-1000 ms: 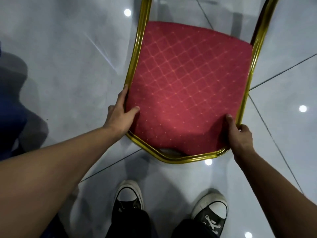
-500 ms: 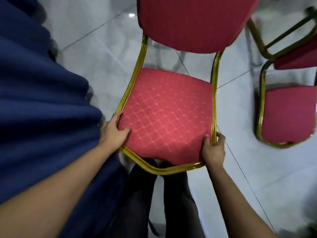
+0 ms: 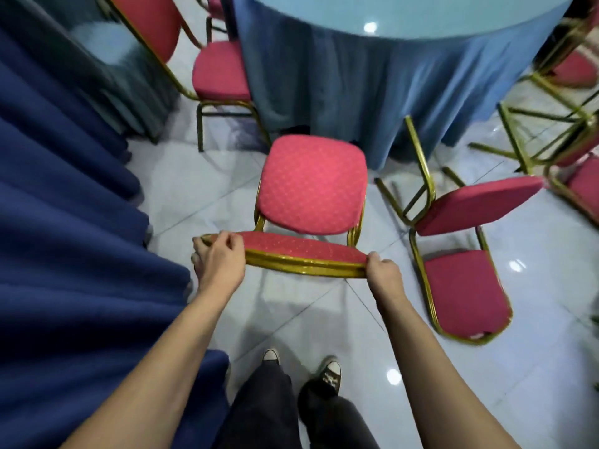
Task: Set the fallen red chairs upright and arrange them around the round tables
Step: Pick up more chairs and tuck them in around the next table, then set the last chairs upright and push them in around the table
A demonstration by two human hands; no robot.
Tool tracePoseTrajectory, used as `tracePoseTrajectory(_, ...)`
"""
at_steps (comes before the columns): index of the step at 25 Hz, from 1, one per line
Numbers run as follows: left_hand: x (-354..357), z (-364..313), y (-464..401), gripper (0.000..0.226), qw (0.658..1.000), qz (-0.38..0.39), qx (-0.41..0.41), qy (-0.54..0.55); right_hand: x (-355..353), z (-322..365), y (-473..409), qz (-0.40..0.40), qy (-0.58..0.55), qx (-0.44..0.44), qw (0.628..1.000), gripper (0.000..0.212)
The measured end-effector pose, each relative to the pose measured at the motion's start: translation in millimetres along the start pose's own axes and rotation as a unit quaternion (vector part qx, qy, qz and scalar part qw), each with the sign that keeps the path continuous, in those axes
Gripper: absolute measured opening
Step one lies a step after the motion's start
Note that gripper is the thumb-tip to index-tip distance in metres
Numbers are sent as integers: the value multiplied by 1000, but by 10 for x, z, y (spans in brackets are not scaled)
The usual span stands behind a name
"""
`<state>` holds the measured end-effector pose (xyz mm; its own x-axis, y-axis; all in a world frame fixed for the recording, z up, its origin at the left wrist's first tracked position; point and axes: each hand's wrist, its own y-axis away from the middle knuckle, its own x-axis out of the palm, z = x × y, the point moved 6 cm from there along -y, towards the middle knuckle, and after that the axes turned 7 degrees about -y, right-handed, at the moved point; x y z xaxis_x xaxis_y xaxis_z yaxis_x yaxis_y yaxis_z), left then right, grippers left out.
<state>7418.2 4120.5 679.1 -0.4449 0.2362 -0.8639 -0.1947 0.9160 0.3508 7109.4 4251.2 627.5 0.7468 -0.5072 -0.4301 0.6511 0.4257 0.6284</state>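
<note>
- At centre of the tiled floor point(image 3: 421, 367): a red chair point(image 3: 311, 186) held by the top rail of its backrest, seat pointing toward 12 o'clock, at the round desk point(image 3: 405, 14) under a light blue cloth. Whether all its legs touch the floor cannot be told; they are hidden below the seat.
- Left hand point(image 3: 220, 260): grip closed on the left end of the gold top rail, thumb over the red padding, fingers curled round the frame. Forearm stretched forward, nearly straight.
- Right hand point(image 3: 382, 270): grip closed on the right end of the same rail, knuckles up, wrist a little bent. Both arms run almost parallel.
- Step in hand, as I judge it: this chair looks upright and is being placed at the desk; a gap separates its seat from the cloth.
- Next move calls for an even push from both hands toward 12 o'clock, keeping clear of the upright chair point(image 3: 223, 69) at 11 o'clock.
- At 3 o'clock: a fallen chair point(image 3: 466, 286) lying on its back, legs toward the desk, not yet righted. More tipped frames at 2 o'clock, blurred.
- At 9 o'clock: a dark blue cloth point(image 3: 64, 222) hangs close beside the left arm.
</note>
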Motion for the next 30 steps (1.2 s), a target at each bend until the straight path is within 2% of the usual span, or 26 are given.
tracePoseTrajectory(2,-82,-370,5,44,995,-20,74,-59,-13,386,96,-24,65,-113,991,68)
tracePoseTrajectory(4,-149,-643,-119,52,983,-20,159,-85,63,710,179,-24,125,-221,967,70)
tracePoseTrajectory(7,-236,-901,-484,52,967,-2,248,-62,182,1024,201,-27,147,-283,947,63)
tracePoseTrajectory(12,-288,-1122,-649,65,959,10,266,-93,272,1284,107,-3,145,-269,952,62)
tracePoseTrajectory(16,-262,-1326,-491,54,947,22,305,-96,285,1270,80,-14,161,-243,957,68)
tracePoseTrajectory(19,-159,-1803,-241,44,900,47,407,-147,114,1349,49,5,182,-242,953,58)
tracePoseTrajectory(22,59,-2328,139,26,849,104,489,-169,-340,1358,79,-3,144,-253,957,48)
tracePoseTrajectory(26,441,-2913,949,27,791,156,569,-162,-1269,1001,131,-94,96,-237,962,42)
tracePoseTrajectory(30,912,-3314,1825,26,760,198,604,-136,-2278,437,132,-164,44,-221,960,38)
